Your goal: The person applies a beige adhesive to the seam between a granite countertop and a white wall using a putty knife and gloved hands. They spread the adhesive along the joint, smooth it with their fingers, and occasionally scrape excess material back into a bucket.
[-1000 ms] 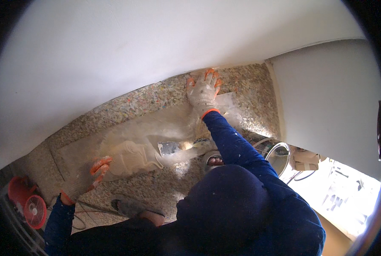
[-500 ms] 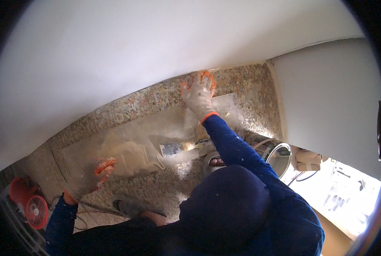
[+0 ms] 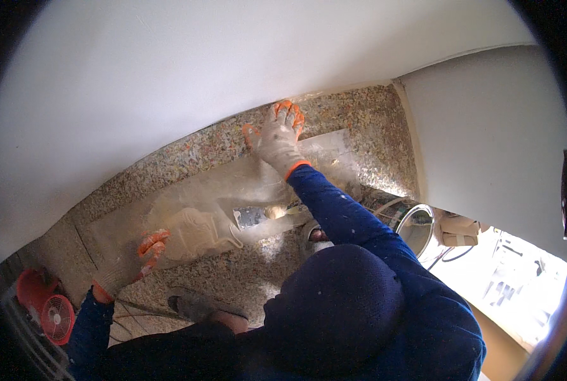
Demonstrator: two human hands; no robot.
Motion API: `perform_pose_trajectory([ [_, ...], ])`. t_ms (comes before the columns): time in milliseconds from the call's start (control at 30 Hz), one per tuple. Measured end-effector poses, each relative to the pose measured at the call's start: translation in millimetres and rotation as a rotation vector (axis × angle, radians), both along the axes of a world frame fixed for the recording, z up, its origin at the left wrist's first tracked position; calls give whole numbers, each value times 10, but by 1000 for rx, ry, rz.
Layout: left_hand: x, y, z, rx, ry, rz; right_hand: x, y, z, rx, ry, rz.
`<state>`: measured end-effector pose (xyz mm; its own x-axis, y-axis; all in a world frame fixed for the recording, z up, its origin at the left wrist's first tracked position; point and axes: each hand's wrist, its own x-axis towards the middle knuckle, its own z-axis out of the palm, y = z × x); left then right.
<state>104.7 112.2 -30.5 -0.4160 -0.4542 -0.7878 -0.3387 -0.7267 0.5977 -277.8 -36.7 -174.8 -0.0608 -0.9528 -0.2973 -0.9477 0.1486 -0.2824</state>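
Note:
My right hand (image 3: pixel 278 141), in a pale glove with orange fingertips, reaches to the strip where the speckled floor (image 3: pixel 188 143) meets the white wall (image 3: pixel 169 70). Its fingertips are at the wall's foot, thumb spread to the left; no tool shows in it. Lower left, my left hand (image 3: pixel 130 261) hovers by a sheet with pale smears, orange fingers and thumb apart and daubed with white paste. Beige paste (image 3: pixel 194 232) is spread on the translucent sheet (image 3: pixel 248 184). A wide-bladed putty knife (image 3: pixel 252 217) with a light rounded handle lies between the hands.
A red fan (image 3: pixel 57 319) stands at the lower left, with cables near it. My shoe (image 3: pixel 194 306) is on the floor. To the right are a shiny round bucket (image 3: pixel 417 230), a cardboard box (image 3: pixel 458 230) and a grey side panel (image 3: pixel 486 140).
My right hand has slid left along the foot of the wall, thumb still spread. The left hand has hardly moved. The whole view has shifted slightly.

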Motion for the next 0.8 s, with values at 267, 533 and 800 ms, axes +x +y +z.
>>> perform_pose_trajectory([
  [267,132,41,58,-364,-115,-270,-763,-405,-44,-105,168,-279],
  [533,4,-67,112,-189,-202,-373,273,73,-268,-116,-49,28],
  [800,153,99,-36,-315,-215,-337,-419,-332,-123,-199,138,-298],
])
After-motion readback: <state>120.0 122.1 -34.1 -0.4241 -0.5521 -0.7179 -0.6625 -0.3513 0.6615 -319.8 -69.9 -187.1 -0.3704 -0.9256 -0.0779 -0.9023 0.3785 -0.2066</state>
